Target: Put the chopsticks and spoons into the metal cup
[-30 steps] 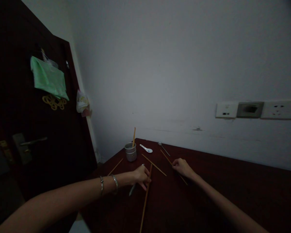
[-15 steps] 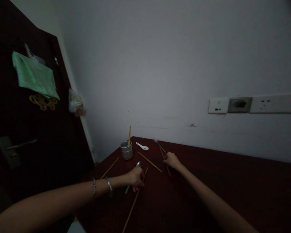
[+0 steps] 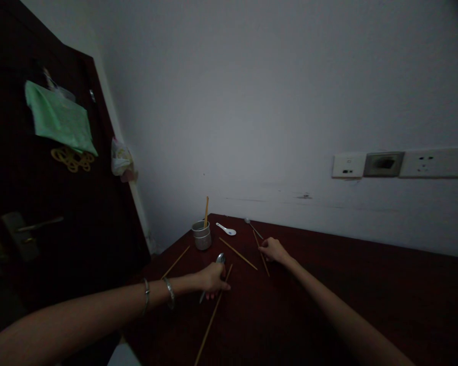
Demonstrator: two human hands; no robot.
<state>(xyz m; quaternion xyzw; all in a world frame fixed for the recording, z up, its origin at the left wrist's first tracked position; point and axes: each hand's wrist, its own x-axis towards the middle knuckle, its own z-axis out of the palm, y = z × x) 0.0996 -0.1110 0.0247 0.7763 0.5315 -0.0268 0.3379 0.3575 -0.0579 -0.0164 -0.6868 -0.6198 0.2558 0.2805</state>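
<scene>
My left hand (image 3: pixel 212 278) rests on the dark red table (image 3: pixel 328 295) with its fingers curled round a metal spoon (image 3: pixel 218 261), next to a long chopstick (image 3: pixel 211 320). My right hand (image 3: pixel 274 249) lies further back, fingers closed on another chopstick (image 3: pixel 262 258). A metal cup (image 3: pixel 202 235) with one chopstick (image 3: pixel 206 211) standing in it sits at the back left corner. A white ceramic spoon (image 3: pixel 228 230) and a second metal spoon (image 3: pixel 251 224) lie behind the hands.
Two more chopsticks (image 3: pixel 238 253) (image 3: pixel 175 262) lie loose on the table. A dark door (image 3: pixel 41 203) with a handle and a hanging green cloth (image 3: pixel 59 119) stands at the left. Wall sockets (image 3: pixel 400 163) run along the white wall.
My left hand shifted off the long chopstick and closed on the metal spoon. My right hand drew the other chopstick back and left. The long chopstick turned.
</scene>
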